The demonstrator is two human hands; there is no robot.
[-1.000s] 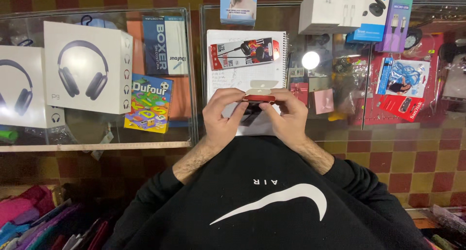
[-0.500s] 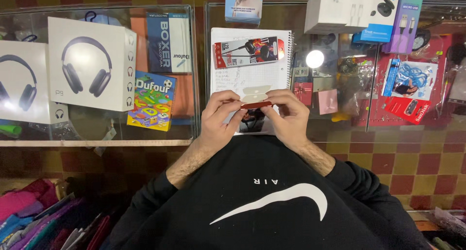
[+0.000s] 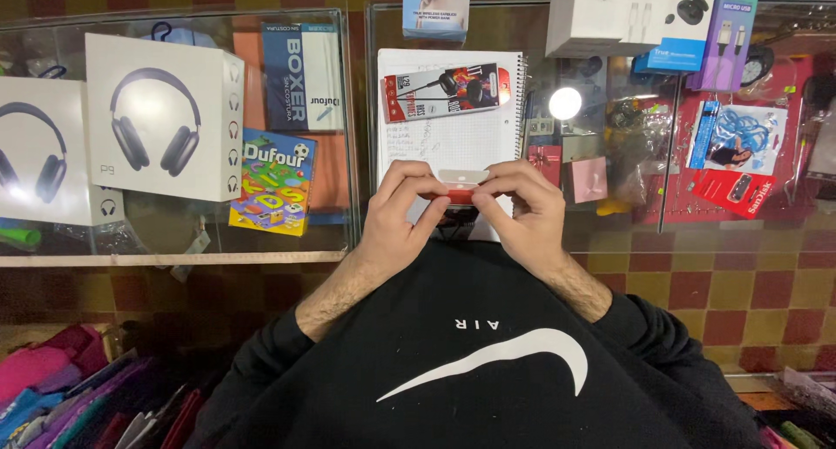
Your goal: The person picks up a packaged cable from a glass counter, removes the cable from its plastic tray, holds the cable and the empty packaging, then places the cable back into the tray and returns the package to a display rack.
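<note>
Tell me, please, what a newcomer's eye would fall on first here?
First, the two hands, left hand and right hand, pinching a small red and white box at centre, over a spiral notebook on the glass counter. Then the big white headphone box at the left.

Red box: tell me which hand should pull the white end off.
Probably the right hand: its fingertips pinch the white end of the red box, while the left hand grips the red body and can steady it.
</note>
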